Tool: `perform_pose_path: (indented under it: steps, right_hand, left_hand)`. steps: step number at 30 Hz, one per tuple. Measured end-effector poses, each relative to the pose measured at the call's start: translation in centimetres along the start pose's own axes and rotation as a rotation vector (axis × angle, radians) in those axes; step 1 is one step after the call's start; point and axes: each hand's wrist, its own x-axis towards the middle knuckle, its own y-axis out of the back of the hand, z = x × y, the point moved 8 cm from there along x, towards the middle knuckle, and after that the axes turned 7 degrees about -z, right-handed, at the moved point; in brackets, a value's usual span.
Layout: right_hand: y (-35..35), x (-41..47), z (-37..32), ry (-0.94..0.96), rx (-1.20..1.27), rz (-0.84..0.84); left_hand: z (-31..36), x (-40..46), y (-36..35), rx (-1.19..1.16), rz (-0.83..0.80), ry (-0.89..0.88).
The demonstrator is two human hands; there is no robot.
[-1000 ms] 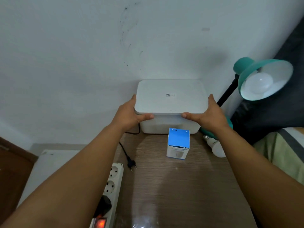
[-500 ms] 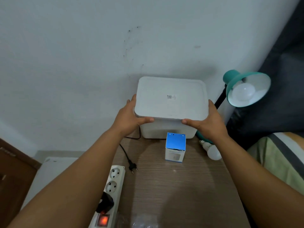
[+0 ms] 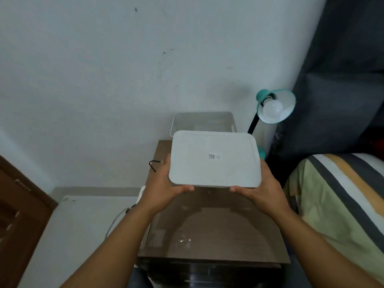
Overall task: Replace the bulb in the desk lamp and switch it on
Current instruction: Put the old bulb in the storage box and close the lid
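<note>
Off its box (image 3: 202,121), seemingly: lid (image 3: 215,159)

Teal metal desk lamp (image 3: 276,106) with white bulb (image 3: 272,107) and black stem; white rectangular plastic lid (image 3: 215,160) bearing a small dark-printed label; brown wood-grain counter (image 3: 214,229); bedding (image 3: 340,196) striped grey, white, yellow, pale green.
</note>
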Motion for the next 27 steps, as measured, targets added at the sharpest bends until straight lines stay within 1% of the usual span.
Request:
perform_pose_path:
  steps: [9, 12, 16, 20, 27]
  right_hand:
    - [-2.7, -8.8, 5.3, -0.126, -0.082, -0.091]
    - [-3.9, -10.4, 6.6, -0.154, -0.101, -0.123]
    - [-4.9, -11.3, 8.0, -0.185, -0.202, -0.14]
    - [-5.8, -11.5, 9.4, -0.265, -0.291, -0.166]
    - [-6.4, -11.7, 10.3, -0.294, -0.394, -0.168]
  left_hand:
    - [-5.3, -9.1, -5.2, -0.042, -0.072, 0.158]
    - [-7.3, -11.1, -6.5, -0.05, -0.106, 0.249]
    - [-9.9, -12.3, -7.8, -0.043, -0.13, 0.349]
    - [-11.3, -12.3, -8.8, 0.049, -0.174, 0.416]
    - [-11.3, -12.1, -9.4, 0.198, -0.125, 0.44]
